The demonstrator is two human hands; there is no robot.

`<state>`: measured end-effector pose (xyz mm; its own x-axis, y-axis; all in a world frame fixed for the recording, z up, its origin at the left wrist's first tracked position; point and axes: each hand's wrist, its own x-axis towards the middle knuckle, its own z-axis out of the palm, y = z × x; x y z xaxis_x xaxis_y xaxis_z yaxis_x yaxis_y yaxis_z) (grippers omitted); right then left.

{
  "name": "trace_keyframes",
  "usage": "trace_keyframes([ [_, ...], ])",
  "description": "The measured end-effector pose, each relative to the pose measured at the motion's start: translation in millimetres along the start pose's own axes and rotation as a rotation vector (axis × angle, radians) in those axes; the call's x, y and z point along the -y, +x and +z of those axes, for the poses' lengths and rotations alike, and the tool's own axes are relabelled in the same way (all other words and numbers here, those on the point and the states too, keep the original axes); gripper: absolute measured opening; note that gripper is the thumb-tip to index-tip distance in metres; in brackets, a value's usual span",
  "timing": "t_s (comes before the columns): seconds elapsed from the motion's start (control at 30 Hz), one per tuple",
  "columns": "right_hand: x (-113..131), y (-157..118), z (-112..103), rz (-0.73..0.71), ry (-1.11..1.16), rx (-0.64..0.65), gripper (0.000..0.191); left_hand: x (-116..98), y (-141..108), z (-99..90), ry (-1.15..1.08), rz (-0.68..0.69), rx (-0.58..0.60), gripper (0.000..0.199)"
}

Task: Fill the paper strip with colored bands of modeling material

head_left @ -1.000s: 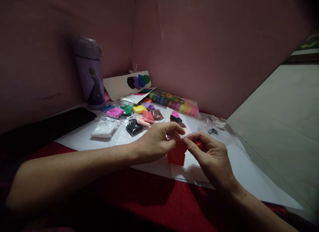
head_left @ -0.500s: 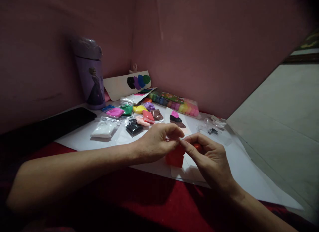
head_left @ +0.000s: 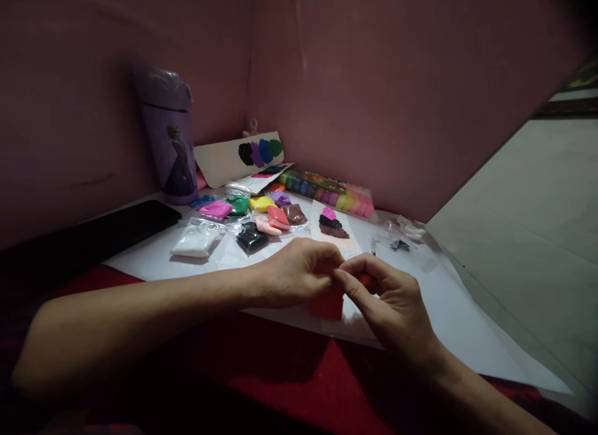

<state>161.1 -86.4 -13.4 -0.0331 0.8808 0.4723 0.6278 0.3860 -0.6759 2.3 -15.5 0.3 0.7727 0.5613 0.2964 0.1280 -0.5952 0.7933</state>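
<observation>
My left hand [head_left: 306, 270] is closed, its thumb and fingertips pinched together above the paper. Just under it shows a flat orange-red packet [head_left: 327, 305], which looks like modelling clay in a clear bag, with its upper part hidden by my fingers. My right hand [head_left: 390, 291] meets the left at the fingertips, thumb against forefinger. Inside its curled fingers is a small orange-red lump [head_left: 367, 280], partly covered. Beyond my hands lies a white card [head_left: 348, 239] with pink, black and brown patches.
Several bagged clay packets, including a black one [head_left: 252, 237] and a white one [head_left: 192, 240], lie left of centre. Behind them are a clear tray of coloured clay [head_left: 327, 192] and a painted card [head_left: 224, 161]. A purple tumbler [head_left: 170, 142] stands by the wall near a dark flat object [head_left: 135, 226].
Both hands have dropped slightly, and the orange-red packet has moved down with them. My left fingers have closed up. More of the patched card shows beyond my hands.
</observation>
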Motion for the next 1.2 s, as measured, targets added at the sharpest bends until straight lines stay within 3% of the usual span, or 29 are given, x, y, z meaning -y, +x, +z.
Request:
trace_keyframes([
  [0.33,5.6,-2.2,0.4,-0.143,-0.045,0.017,0.008,3.7,-1.3,1.6,0.085,0.01,0.056,0.01],
  [1.2,2.0,-1.6,0.9,-0.283,-0.061,0.018,0.009,6.4,0.0,1.5,0.08,0.028,0.076,0.012],
])
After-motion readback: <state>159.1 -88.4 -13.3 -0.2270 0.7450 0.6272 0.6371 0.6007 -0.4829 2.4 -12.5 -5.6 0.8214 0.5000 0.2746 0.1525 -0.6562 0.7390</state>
